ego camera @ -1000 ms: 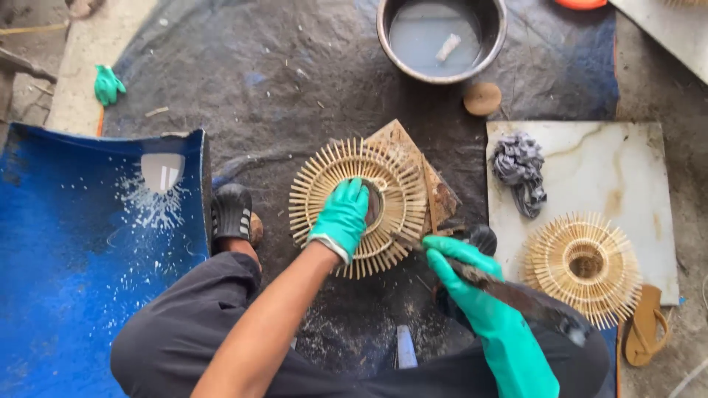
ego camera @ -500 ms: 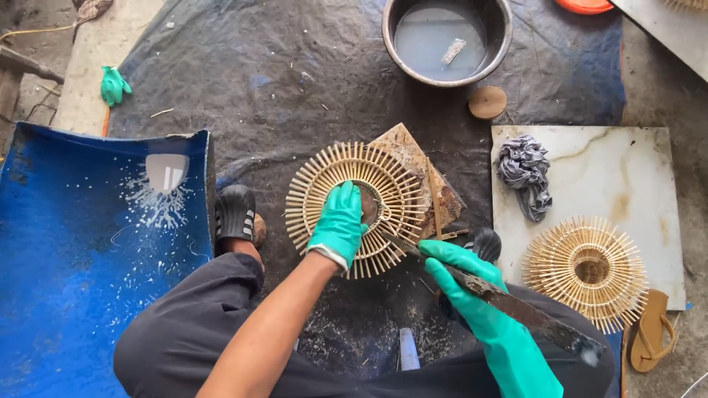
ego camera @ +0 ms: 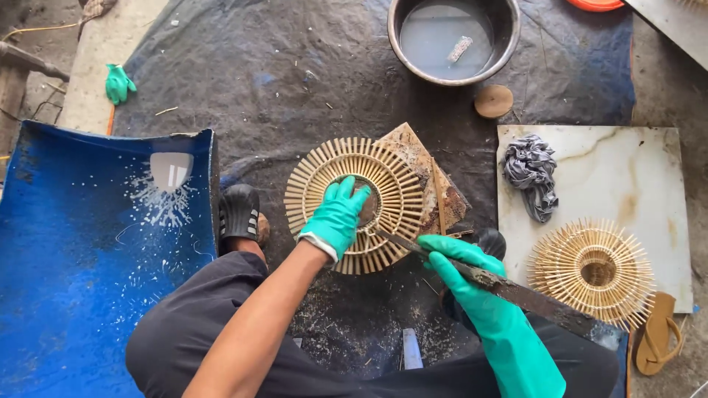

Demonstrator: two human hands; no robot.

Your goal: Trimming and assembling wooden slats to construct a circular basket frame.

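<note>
Left hand pressed flat on bamboo ring, fingers spread. Right hand clamped around long knife, tip touching the ring.

Round bamboo-stick disc: pale tan, thin sticks fanned out like sun rays round an open centre ring, w/ a second ring binding them further out. Lies flat on a worn wooden block, which sits on the dark tarp; disc's right edge overlaps the block, left part overhangs it. Centre hole partly hidden under green glove.

Long knife: dark, rusty, grimy flat blade, lying at a slant from lower right up to the left. Tip touches disc's lower right edge, approx. where sticks meet the inner ring.
</note>
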